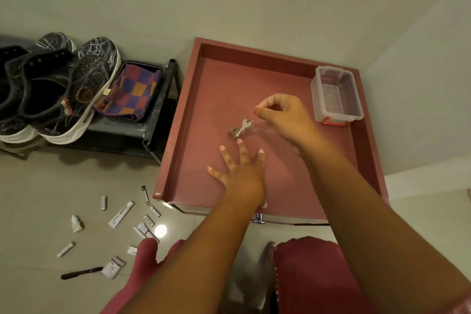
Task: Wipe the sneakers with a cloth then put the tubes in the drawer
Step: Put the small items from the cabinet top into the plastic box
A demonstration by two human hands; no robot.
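Pale floor tiles (51,186) fill the near left of the room, and plain walls meet in the far corner. On the right sits a red-brown tray-like top (183,120) with a raised rim, and a shiny metal handle (258,218) shows just under its near edge, so it may be the top of the drawer unit, though I cannot tell for sure. A clear plastic box (336,94) with a red clip stands in the far right corner of that top. A small silver thing (242,128), maybe a key, lies near the middle; it is too blurry to name. The left hand (239,173) is spread wide with straight fingers, palm down over the top, just near that silver thing. The right hand (285,115) is curled, with thumb and finger pinched together just above and to the right of the silver thing; I cannot tell if it holds anything. The tubes (121,214) lie scattered on the floor at the near left, with a small white bottle (77,223) and a dark knife-like tool (81,272) among them. Far to the left, the dark sneakers (74,86) with white soles stand on a low black rack (153,120). A checked cloth (135,92) lies folded on a tray just beside them.
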